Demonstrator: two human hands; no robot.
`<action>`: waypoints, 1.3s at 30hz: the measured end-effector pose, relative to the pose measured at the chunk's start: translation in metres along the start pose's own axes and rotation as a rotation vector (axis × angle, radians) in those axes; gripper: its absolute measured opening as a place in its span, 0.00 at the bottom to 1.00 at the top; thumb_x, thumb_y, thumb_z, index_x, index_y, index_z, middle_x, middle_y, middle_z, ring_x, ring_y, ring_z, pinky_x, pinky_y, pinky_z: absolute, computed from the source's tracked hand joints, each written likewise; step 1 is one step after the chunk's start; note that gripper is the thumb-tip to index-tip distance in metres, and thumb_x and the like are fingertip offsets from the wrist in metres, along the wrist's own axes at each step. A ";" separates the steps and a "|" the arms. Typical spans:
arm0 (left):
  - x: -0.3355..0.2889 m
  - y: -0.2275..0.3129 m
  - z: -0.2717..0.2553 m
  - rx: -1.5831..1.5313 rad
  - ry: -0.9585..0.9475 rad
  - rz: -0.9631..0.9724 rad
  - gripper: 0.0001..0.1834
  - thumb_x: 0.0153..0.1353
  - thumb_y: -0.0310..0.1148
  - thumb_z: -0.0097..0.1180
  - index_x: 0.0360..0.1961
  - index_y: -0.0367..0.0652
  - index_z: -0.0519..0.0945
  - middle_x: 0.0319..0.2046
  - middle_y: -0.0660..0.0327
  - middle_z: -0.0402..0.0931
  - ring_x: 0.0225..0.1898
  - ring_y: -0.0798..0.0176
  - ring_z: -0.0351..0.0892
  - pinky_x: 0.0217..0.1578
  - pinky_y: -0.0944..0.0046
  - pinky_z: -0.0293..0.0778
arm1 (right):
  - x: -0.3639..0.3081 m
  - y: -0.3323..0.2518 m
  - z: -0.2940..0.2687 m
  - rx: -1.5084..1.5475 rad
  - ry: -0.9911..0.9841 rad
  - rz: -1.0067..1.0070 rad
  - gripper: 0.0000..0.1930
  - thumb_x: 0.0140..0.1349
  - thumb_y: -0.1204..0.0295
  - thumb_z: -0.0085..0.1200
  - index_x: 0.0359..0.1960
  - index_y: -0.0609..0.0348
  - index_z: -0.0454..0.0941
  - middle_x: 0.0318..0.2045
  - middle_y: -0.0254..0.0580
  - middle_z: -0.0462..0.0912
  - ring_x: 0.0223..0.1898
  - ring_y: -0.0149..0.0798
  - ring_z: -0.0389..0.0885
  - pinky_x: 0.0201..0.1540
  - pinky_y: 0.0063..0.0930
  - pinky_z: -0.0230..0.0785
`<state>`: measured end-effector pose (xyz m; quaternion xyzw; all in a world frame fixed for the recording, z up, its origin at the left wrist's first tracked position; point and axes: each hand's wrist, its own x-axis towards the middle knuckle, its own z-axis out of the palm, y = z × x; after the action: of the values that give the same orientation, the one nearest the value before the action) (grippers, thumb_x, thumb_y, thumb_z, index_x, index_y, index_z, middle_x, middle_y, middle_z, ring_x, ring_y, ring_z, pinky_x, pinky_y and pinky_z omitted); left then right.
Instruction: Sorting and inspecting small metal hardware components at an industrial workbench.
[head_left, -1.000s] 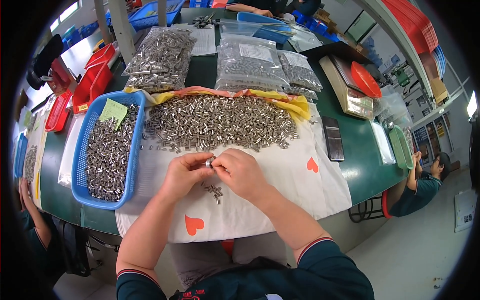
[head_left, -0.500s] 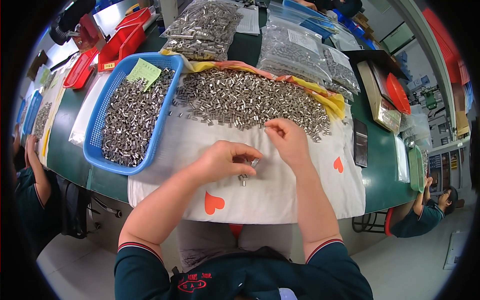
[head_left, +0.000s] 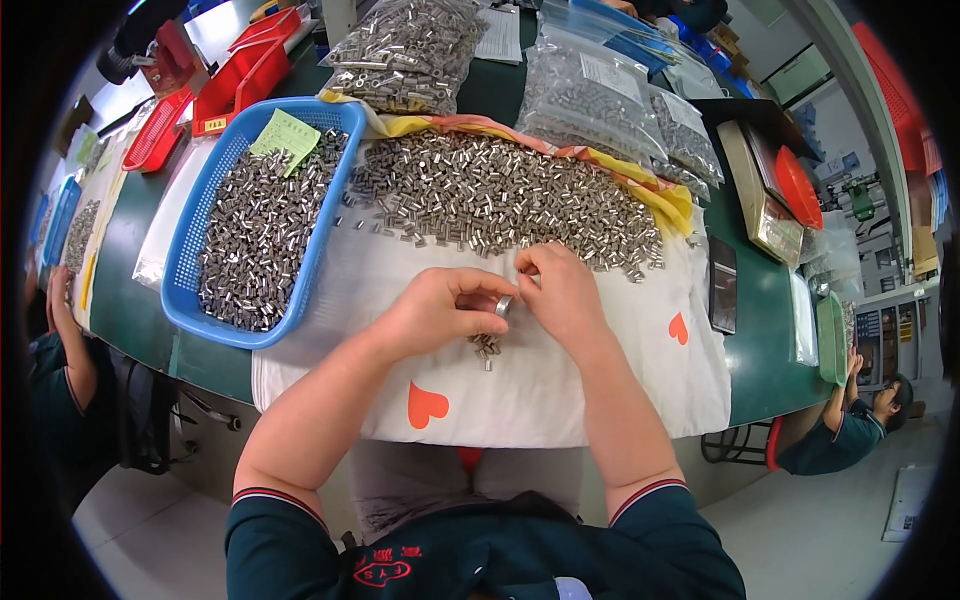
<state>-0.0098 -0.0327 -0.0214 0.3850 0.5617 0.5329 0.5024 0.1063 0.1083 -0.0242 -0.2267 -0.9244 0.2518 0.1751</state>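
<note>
My left hand (head_left: 440, 310) and my right hand (head_left: 562, 292) meet over a white cloth with orange hearts (head_left: 560, 390). The left fingertips pinch a small silver metal tube (head_left: 504, 305); the right fingertips touch it from the other side. A few loose tubes (head_left: 486, 348) lie on the cloth just under my hands. Beyond them spreads a wide heap of the same small metal tubes (head_left: 500, 195). A blue plastic basket (head_left: 190, 290) at the left holds more tubes and a green paper slip (head_left: 285, 135).
Clear bags of tubes (head_left: 590, 95) lie at the back, red trays (head_left: 240, 70) at the back left. A dark flat device (head_left: 722, 285) and a beige scale (head_left: 760, 200) sit to the right. Other seated people are at the left (head_left: 60, 330) and lower right (head_left: 850, 430).
My view has shifted slightly. My right hand drew back from the heap to meet my left hand, and both now pinch a tube together above the few loose ones.
</note>
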 end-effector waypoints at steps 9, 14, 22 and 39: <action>0.007 -0.004 -0.006 -0.289 0.118 0.056 0.18 0.51 0.22 0.57 0.45 0.36 0.72 0.33 0.65 0.75 0.35 0.74 0.74 0.35 0.75 0.71 | -0.005 -0.008 -0.010 0.649 -0.060 0.213 0.08 0.49 0.78 0.55 0.33 0.61 0.76 0.29 0.34 0.78 0.27 0.25 0.74 0.35 0.18 0.67; 0.005 -0.004 -0.008 -0.336 0.127 0.077 0.19 0.51 0.21 0.57 0.45 0.35 0.71 0.35 0.62 0.75 0.36 0.73 0.75 0.36 0.75 0.71 | -0.010 -0.015 -0.009 0.954 -0.096 0.166 0.05 0.50 0.79 0.55 0.30 0.61 0.77 0.27 0.33 0.78 0.28 0.24 0.73 0.32 0.19 0.67; 0.004 -0.005 -0.007 -0.324 0.121 0.073 0.19 0.50 0.22 0.58 0.46 0.34 0.72 0.34 0.61 0.76 0.35 0.73 0.75 0.36 0.75 0.71 | -0.011 -0.028 -0.016 0.505 -0.006 -0.040 0.04 0.48 0.80 0.54 0.27 0.61 0.76 0.25 0.36 0.78 0.26 0.30 0.75 0.28 0.21 0.66; 0.002 -0.006 -0.003 -0.175 0.084 0.014 0.18 0.47 0.24 0.61 0.43 0.36 0.76 0.34 0.63 0.76 0.32 0.75 0.73 0.34 0.74 0.71 | -0.007 -0.016 -0.024 0.579 -0.185 0.143 0.07 0.50 0.76 0.55 0.32 0.62 0.76 0.24 0.33 0.77 0.23 0.24 0.71 0.28 0.18 0.65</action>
<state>-0.0129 -0.0325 -0.0280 0.3211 0.5309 0.5990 0.5062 0.1172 0.1016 0.0021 -0.2081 -0.8081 0.5357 0.1291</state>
